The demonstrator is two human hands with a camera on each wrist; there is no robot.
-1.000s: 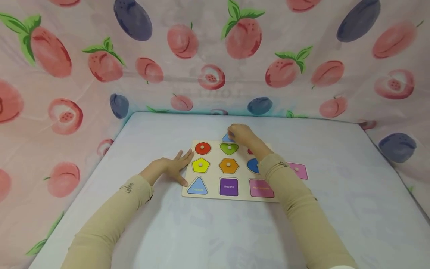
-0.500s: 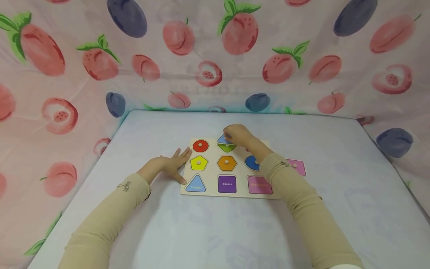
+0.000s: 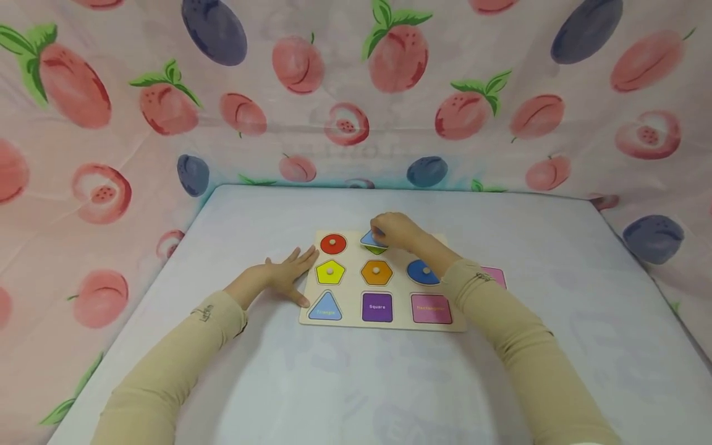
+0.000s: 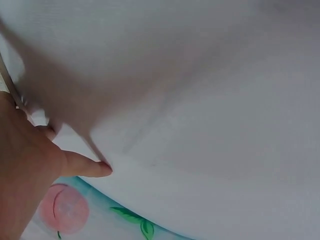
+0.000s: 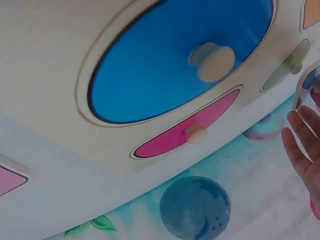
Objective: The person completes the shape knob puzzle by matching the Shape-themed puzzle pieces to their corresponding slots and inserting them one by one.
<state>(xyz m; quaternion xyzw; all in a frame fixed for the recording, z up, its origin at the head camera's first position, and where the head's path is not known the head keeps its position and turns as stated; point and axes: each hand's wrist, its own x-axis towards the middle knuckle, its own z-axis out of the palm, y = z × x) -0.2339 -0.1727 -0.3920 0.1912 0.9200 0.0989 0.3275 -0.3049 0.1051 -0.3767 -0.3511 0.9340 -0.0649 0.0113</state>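
My right hand [image 3: 397, 230] pinches a blue triangle puzzle piece [image 3: 367, 240] over the top row of the wooden shape board [image 3: 347, 309]. The piece partly covers the green heart piece [image 3: 376, 251]. In the right wrist view, only an edge of the triangle shows by the fingers. My left hand [image 3: 286, 276] lies with fingers spread, fingertips and thumb at the board's left edge. Bare recesses form the front row: a blue triangle recess [image 3: 325, 307], a purple square recess [image 3: 377, 307] and a pink rectangle recess [image 3: 431, 309], each with a printed word.
Knobbed pieces sit in the board: red circle [image 3: 333, 244], yellow pentagon [image 3: 330, 272], orange hexagon [image 3: 376, 272], blue oval [image 3: 421, 272] and a pink-red piece [image 5: 175, 134]. A loose pink rectangle piece [image 3: 495, 277] lies right of the board, partly behind the sleeve. Fruit-print cloth [image 3: 345, 148] hangs behind the table.
My right hand has brought the blue triangle piece from behind the board's far edge forward over the green heart. The left hand keeps its place at the board's edge.
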